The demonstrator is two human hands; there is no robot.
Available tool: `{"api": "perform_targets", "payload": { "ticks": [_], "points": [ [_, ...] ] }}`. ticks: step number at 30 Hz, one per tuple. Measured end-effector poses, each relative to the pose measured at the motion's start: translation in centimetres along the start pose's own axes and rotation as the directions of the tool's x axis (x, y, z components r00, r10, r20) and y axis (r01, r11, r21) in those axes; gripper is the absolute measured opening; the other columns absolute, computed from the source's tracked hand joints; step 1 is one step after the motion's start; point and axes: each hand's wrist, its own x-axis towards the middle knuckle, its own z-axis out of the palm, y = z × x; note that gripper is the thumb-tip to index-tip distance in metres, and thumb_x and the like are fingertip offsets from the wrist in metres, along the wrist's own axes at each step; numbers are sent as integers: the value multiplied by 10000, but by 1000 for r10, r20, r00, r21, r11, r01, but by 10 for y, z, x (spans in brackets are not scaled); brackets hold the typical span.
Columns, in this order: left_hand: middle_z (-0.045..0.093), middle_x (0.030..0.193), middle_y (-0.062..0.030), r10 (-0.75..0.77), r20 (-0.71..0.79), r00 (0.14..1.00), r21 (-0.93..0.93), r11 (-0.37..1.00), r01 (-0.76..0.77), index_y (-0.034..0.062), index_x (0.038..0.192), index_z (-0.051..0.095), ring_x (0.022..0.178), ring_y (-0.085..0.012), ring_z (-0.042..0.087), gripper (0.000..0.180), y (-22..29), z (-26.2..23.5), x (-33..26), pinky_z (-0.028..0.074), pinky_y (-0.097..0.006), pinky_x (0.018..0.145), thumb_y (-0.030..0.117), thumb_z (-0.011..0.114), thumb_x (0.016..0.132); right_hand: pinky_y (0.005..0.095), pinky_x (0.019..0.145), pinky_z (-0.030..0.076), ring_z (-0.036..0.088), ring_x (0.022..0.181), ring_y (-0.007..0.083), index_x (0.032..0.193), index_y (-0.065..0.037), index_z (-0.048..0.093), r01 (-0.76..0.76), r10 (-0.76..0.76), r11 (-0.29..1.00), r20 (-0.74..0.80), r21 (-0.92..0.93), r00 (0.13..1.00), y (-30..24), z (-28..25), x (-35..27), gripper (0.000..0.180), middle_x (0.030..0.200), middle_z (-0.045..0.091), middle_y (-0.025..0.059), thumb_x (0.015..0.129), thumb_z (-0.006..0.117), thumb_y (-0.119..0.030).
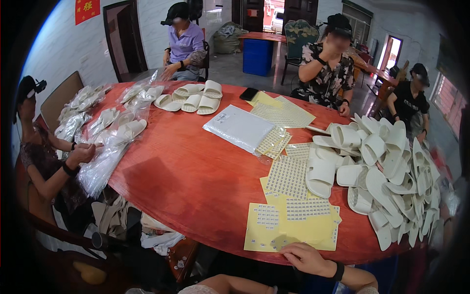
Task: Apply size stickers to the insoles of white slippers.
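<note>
Yellow sticker sheets (320, 235); red table (196, 166); slippers (376, 152) seemingly cream.

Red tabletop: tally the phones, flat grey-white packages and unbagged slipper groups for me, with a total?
Dark phone: 1
Flat grey-white package: 1
Unbagged slipper groups: 2, the big right-hand heap and the small far-edge group
Total: 4
Single slippers in the heap overlap too much to count.

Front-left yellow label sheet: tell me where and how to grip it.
Pinch the label sheet by its near left corner, probably best from the left: it lies flat, that corner uncovered on the red table, with the right hand farther along the near edge.
</note>
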Motion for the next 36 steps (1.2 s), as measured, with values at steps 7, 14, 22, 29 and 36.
{"api": "perform_targets", "payload": {
  "ticks": [7,14,22,29,36],
  "points": [
    [601,1137,-144,-29,53,998,47,999,27,-25,1202,517,995,-236,576,393,-8,2,7,454,-349,848,248,567,923,336,765,502,635,883,245,1006,-49,648,40,-40,999,2,28,999,2,6,0,142,957,659,90,894,590,-114],
    [601,1134,-154,-45,72,996,95,995,38,-23,1205,517,991,-240,583,392,-20,7,15,459,-354,842,236,578,917,343,801,476,624,888,240,1018,-61,628,93,-93,995,5,48,996,-2,15,7,155,958,652,72,901,564,-140],
    [601,1132,-164,-7,-58,998,402,915,29,-22,1209,517,987,-246,590,393,-7,7,5,465,-359,836,221,592,910,355,773,476,631,842,236,927,-53,659,135,-154,983,-159,-122,975,-5,-7,11,106,907,667,74,835,618,-86],
    [602,955,-74,257,-583,771,578,798,172,41,1013,571,920,-191,594,186,130,-19,-152,463,-313,836,203,586,923,343,773,469,625,840,263,893,-33,660,-314,189,939,-552,-141,812,29,-48,-44,93,871,665,103,845,581,-21],
    [605,1003,-58,308,-938,-156,263,931,253,48,1072,563,872,-161,591,228,290,-160,-329,474,-299,712,202,537,905,309,976,386,503,1114,209,1180,23,502,-511,400,842,-833,170,383,79,-38,-101,250,1187,526,120,957,479,-87]
  ]
}}
